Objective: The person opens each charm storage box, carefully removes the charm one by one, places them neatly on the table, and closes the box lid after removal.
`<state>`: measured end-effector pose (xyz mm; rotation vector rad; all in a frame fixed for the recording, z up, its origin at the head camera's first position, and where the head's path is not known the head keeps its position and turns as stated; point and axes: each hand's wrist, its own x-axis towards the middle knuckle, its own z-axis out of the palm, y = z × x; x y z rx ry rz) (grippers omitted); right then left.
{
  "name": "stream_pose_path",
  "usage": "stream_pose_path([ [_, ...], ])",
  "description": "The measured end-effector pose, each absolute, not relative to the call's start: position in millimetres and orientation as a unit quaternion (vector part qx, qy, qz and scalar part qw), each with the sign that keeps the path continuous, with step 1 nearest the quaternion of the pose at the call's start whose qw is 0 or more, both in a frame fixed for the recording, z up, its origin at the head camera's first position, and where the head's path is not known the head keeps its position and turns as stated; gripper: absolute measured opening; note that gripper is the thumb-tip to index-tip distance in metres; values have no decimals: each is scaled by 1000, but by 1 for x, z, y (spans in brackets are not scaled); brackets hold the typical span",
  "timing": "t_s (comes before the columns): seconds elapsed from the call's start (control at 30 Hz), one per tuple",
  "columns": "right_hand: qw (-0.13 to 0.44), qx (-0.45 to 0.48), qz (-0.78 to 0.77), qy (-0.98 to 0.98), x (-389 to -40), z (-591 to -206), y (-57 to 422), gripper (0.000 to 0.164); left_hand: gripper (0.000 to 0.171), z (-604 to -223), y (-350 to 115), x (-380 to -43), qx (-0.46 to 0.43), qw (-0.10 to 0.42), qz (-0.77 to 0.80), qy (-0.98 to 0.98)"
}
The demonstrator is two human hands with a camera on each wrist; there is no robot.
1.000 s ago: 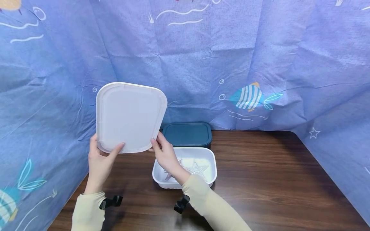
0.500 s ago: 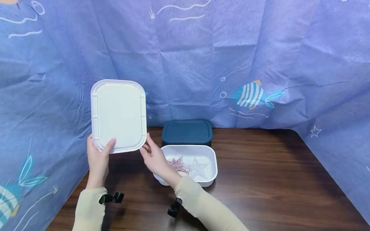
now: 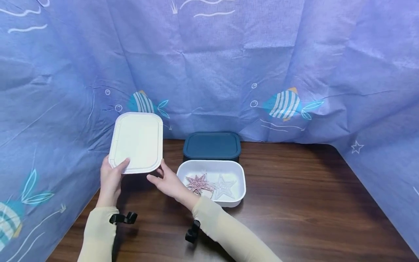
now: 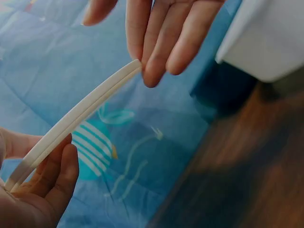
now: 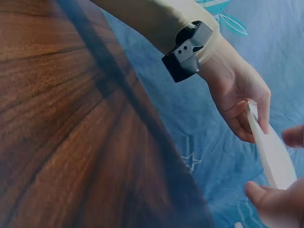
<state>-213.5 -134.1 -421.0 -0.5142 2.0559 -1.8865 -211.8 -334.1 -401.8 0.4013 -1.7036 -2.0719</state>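
My left hand [image 3: 110, 178] grips a white lid [image 3: 137, 142] by its lower left corner, thumb on the face towards me and fingers behind. The lid is held up above the table, seen edge-on in the left wrist view. At its lower right corner is my right hand [image 3: 170, 183], with fingers [image 4: 156, 57] extended right at the lid's edge and the thumb held away. Right of the hands stands a white rectangular container [image 3: 242, 182], uncovered. Inside it lie a pink glittery star [image 3: 198, 183] and a clear star [image 3: 223, 187].
Behind the white container sits a dark blue lidded box [image 3: 212, 145], near the back of the brown wooden table [image 3: 294, 196]. A blue curtain [image 3: 209, 72] printed with fish hangs at the back and both sides. Each wrist wears a black camera mount [image 3: 123, 218].
The lid has come down and its top has tipped away from me. My right thumb has come off the lid, and the right hand has shifted left, showing more of the pink star.
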Motion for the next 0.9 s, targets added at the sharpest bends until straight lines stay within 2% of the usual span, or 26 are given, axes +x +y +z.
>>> stream_pose_path([
  [0.17,184,-160,-623,743,-210,-429,-141,86,65,-416,-346,-213,173,180,-716,-652],
  [0.4,181,-125,-600,769,-202,-440,-152,89,46,-435,-351,-215,182,152,-716,-656],
  [0.47,177,-112,-610,764,-199,-444,-155,87,45,-439,-352,-215,180,142,-713,-663],
  [0.67,155,-86,-605,777,-191,-460,-161,84,60,-452,-353,-217,175,93,-700,-686],
  [0.9,153,-91,-588,789,-194,-472,-162,85,70,-462,-355,-221,186,60,-681,-706],
])
